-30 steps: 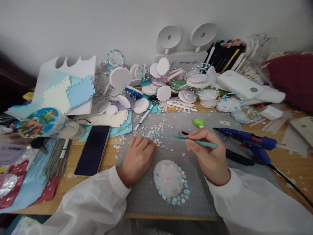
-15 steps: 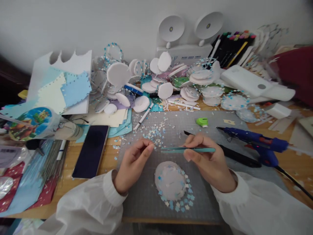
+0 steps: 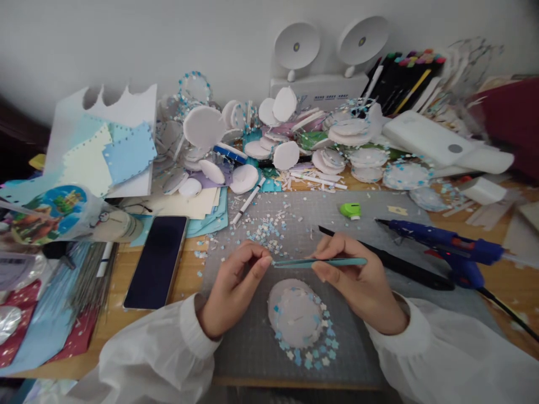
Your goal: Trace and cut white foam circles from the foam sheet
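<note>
My right hand [image 3: 351, 275] pinches teal tweezers [image 3: 337, 262], whose tips point left and meet the fingertips of my left hand [image 3: 236, 283]. The left thumb and forefinger are pressed together; whatever lies between them is too small to name. Below the tweezers a whitish round disc [image 3: 292, 314] rests on the grey cutting mat [image 3: 248, 353], edged along its right and lower side with small blue and white paper flowers [image 3: 314, 356]. Beyond my left hand, more tiny paper flowers [image 3: 272, 233] lie scattered in a loose heap.
A blue hot glue gun [image 3: 446, 241] and a black pen-like tool [image 3: 404, 269] lie at the right. A green punch [image 3: 350, 210] sits farther back. At the left are a phone [image 3: 156, 261] and a drink cup [image 3: 76, 213]. White discs [image 3: 204, 126] crowd the back.
The tweezers' arms have closed together, and their tips have come to my left fingertips. My left hand has moved slightly right.
</note>
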Motion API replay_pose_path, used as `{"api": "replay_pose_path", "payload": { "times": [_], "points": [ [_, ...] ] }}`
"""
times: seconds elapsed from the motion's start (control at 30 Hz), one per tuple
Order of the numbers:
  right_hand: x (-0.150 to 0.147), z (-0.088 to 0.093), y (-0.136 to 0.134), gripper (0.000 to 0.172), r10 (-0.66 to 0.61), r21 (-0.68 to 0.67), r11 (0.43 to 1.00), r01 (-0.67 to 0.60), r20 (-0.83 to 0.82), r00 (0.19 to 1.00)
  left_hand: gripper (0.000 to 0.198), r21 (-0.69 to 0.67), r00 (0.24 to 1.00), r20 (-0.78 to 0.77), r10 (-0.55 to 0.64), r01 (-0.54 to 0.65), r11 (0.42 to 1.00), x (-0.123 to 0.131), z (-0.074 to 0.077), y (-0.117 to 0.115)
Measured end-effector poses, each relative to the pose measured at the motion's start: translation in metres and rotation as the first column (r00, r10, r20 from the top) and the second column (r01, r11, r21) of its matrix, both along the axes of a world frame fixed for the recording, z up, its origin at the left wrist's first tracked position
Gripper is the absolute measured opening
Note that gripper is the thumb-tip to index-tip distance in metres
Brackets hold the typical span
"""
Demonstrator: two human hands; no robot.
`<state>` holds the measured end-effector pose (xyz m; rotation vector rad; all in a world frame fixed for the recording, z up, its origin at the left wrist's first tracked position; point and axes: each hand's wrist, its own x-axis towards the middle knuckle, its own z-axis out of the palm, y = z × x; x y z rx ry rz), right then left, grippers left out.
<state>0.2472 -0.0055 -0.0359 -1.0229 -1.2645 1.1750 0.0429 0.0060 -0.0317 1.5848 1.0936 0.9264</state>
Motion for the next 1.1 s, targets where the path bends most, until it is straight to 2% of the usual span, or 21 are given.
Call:
{"api": "replay_pose_path", "payload": {
  "times": [0.2, 0.47, 0.7, 0.9, 1.1],
  "points": [
    [-0.0002, -0.001, 0.0007, 0.013, 0.004, -0.02, 1.0, -0.004, 0.007, 1.0, 0.017, 0.027, 1.0, -0.006, -0.001, 0.001, 1.0, -0.0009, -0.0019, -0.0004],
    [0.0012, -0.0088, 0.0002, 0.014, 0.05, -0.09, 0.994, -0.06, -0.11, 0.993, 0.016, 0.083, 0.999, -0.017, -0.03, 0.032, 0.996, -0.0017, -0.0015, -0.0008],
    [-0.0003, -0.0039, 0.0032, 0.023, 0.035, -0.182, 0.981, -0.074, -0.21, 0.977, 0.013, 0.091, 0.999, 0.002, -0.038, 0.037, 0.995, -0.0044, -0.0025, -0.0009],
    [-0.0006, 0.0001, 0.007, 0.022, -0.006, -0.125, 0.992, -0.023, -0.224, 0.975, 0.016, 0.103, 1.0, -0.014, -0.009, 0.01, 0.995, -0.006, -0.0031, 0.0021],
    [-0.0032, -0.0091, 0.0036, 0.017, 0.038, -0.061, 0.997, -0.047, -0.141, 0.989, 0.021, 0.115, 1.0, -0.016, -0.008, 0.01, 0.993, -0.0061, -0.0023, 0.0016]
  ]
}}
